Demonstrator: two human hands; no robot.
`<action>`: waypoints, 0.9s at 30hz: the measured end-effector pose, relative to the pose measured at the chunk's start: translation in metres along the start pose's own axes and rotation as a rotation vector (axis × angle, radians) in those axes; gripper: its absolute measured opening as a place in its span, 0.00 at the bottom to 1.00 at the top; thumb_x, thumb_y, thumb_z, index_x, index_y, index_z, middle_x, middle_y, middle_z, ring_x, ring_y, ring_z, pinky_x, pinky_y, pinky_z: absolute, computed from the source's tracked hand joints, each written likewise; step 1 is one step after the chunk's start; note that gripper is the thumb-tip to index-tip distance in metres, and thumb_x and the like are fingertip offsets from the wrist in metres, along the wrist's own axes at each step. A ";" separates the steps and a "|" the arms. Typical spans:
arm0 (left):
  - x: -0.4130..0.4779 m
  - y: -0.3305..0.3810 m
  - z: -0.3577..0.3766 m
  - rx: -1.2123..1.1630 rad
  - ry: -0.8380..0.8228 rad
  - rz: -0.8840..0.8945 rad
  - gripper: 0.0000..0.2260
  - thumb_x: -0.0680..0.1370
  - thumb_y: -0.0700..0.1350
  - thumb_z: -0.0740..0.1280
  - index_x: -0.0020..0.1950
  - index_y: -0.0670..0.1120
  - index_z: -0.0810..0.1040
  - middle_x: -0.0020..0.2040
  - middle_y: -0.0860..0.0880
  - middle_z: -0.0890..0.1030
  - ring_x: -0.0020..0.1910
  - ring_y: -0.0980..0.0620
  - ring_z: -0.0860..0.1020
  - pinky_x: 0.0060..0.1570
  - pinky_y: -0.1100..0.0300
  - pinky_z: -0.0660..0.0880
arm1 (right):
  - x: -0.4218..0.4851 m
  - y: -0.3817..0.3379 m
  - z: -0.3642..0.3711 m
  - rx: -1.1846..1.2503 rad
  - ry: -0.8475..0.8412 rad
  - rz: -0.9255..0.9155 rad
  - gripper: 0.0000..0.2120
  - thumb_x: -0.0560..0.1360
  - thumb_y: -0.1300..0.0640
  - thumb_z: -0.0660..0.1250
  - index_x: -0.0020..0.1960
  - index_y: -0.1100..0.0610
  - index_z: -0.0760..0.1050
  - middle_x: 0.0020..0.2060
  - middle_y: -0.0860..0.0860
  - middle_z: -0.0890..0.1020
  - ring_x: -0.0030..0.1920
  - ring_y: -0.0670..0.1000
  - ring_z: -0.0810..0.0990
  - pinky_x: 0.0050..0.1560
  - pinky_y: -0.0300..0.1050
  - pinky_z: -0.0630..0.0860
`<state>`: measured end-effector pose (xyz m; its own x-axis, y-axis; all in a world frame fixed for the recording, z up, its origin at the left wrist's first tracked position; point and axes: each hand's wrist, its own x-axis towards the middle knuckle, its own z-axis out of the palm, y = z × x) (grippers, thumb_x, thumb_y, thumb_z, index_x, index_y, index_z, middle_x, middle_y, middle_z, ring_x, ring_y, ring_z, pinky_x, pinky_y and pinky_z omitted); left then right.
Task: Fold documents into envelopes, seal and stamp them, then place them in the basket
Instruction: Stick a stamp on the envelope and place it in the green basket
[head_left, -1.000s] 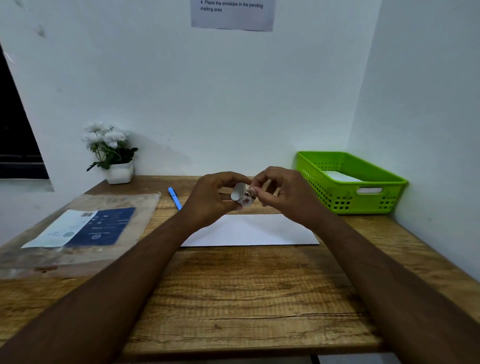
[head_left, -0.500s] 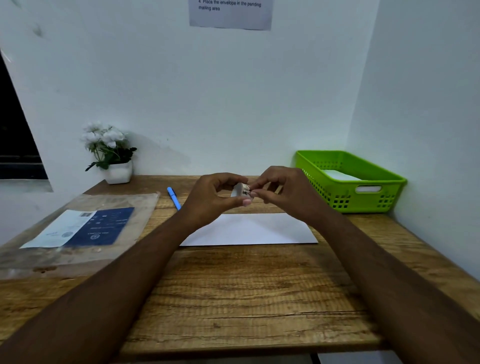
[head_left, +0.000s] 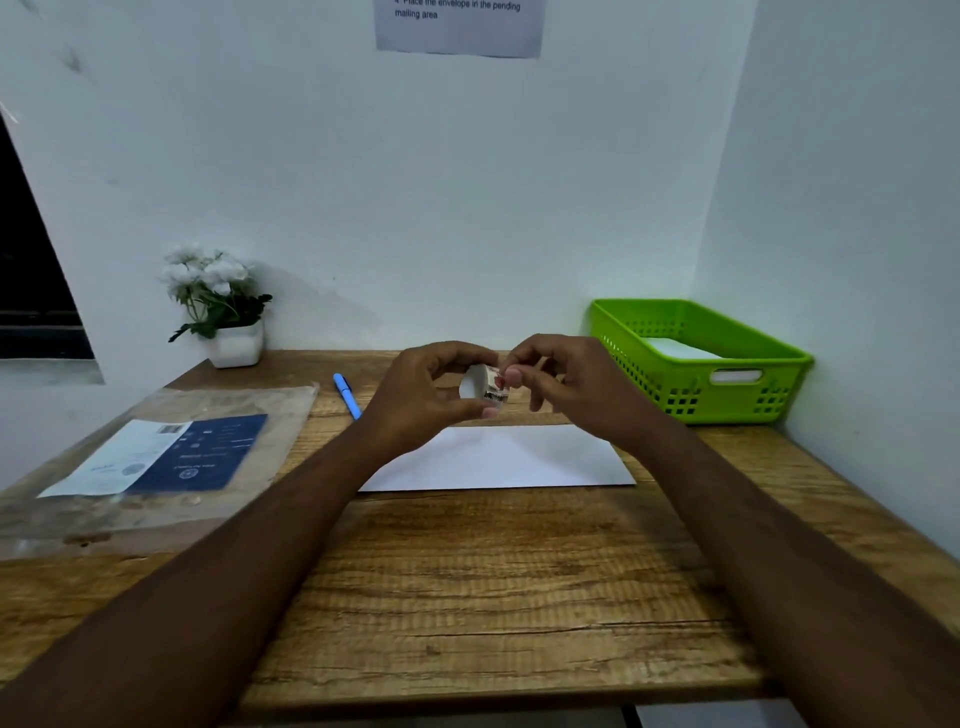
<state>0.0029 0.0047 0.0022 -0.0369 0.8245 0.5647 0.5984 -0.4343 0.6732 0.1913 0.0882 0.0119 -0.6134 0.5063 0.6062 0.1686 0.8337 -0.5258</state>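
My left hand (head_left: 431, 395) curls round a small white stamp roll (head_left: 484, 387), held above the middle of the desk (head_left: 493, 571). My right hand (head_left: 566, 379) pinches the roll's printed end between thumb and forefinger. A white envelope (head_left: 498, 460) lies flat beneath them. The green basket (head_left: 696, 402) sits at the desk's far right corner.

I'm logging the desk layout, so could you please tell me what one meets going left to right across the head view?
Potted plant → blue pen → left hand → stamp roll → right hand → green basket.
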 end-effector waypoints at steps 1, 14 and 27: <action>0.000 0.000 0.000 -0.010 0.007 0.001 0.24 0.64 0.41 0.80 0.58 0.48 0.80 0.54 0.54 0.82 0.55 0.60 0.79 0.56 0.58 0.78 | 0.000 0.000 0.000 0.018 0.004 -0.006 0.01 0.74 0.56 0.73 0.45 0.53 0.82 0.39 0.47 0.84 0.33 0.49 0.82 0.35 0.43 0.76; -0.001 0.000 0.001 -0.245 0.012 -0.008 0.31 0.65 0.26 0.74 0.62 0.49 0.74 0.58 0.48 0.80 0.61 0.51 0.77 0.58 0.49 0.78 | 0.000 -0.007 0.008 -0.021 0.119 -0.091 0.21 0.64 0.58 0.81 0.55 0.55 0.83 0.45 0.44 0.82 0.34 0.49 0.82 0.40 0.45 0.79; -0.001 0.003 0.000 -0.213 0.011 -0.037 0.26 0.65 0.32 0.77 0.60 0.46 0.78 0.57 0.50 0.81 0.56 0.55 0.80 0.56 0.55 0.79 | -0.001 -0.009 0.008 -0.015 0.185 -0.075 0.15 0.63 0.58 0.82 0.48 0.52 0.85 0.42 0.45 0.85 0.33 0.50 0.82 0.39 0.44 0.78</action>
<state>0.0047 0.0025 0.0032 -0.0651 0.8378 0.5421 0.4142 -0.4716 0.7785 0.1839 0.0785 0.0115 -0.4725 0.4734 0.7434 0.1398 0.8731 -0.4671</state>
